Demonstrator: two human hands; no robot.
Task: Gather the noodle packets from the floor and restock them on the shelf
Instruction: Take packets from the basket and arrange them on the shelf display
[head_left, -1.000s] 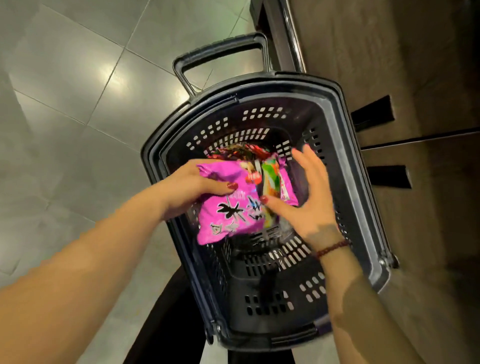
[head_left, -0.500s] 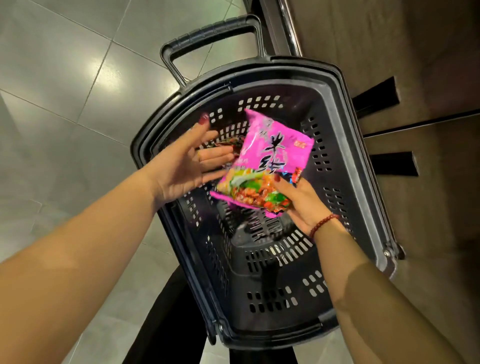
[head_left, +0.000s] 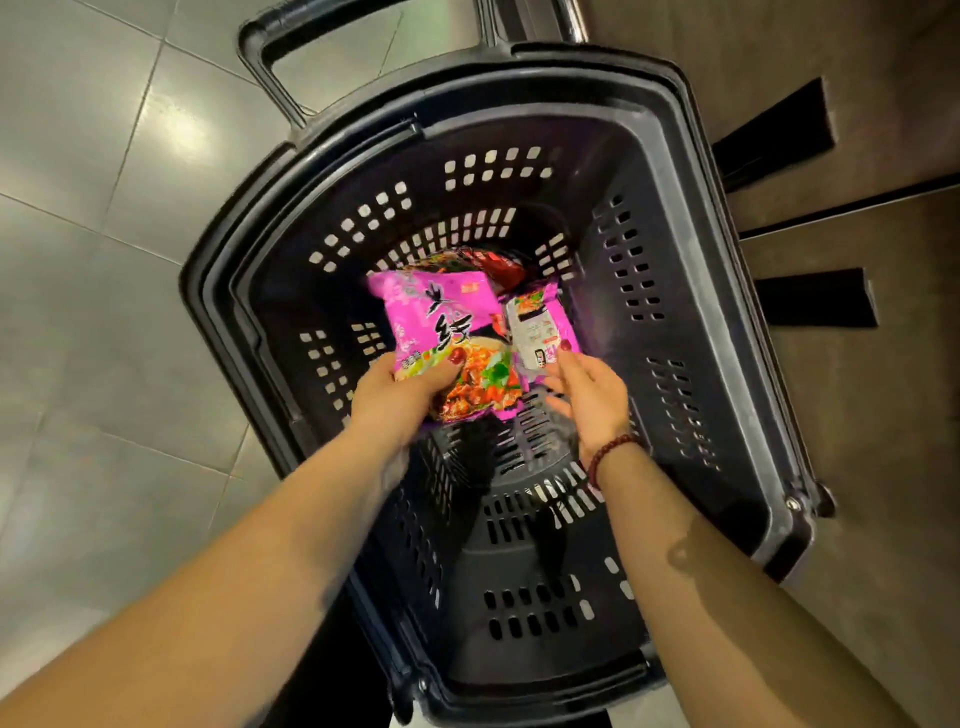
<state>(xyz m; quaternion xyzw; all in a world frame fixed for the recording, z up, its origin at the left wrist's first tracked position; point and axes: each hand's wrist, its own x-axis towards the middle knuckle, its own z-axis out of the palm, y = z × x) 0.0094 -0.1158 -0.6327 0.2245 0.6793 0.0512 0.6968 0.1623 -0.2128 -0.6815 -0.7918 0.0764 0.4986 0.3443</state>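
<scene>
Inside a black plastic shopping basket (head_left: 691, 218) my left hand (head_left: 400, 400) grips the lower edge of a pink noodle packet (head_left: 441, 322), thumb on its front. My right hand (head_left: 589, 395) pinches a second pink packet (head_left: 537, 332), seen from its printed back, right beside the first. A darker red packet (head_left: 498, 262) lies deeper in the basket behind them, mostly hidden.
The basket stands on grey floor tiles (head_left: 104, 260) with its pull handle (head_left: 291, 31) at the far end. Brown shelf panels with black brackets (head_left: 815, 296) run along the right side. My dark trouser leg (head_left: 332, 675) shows below the basket.
Half a second ago my right hand alone held one pink packet up and my left was open. Now each hand holds a pink packet lower inside the basket.
</scene>
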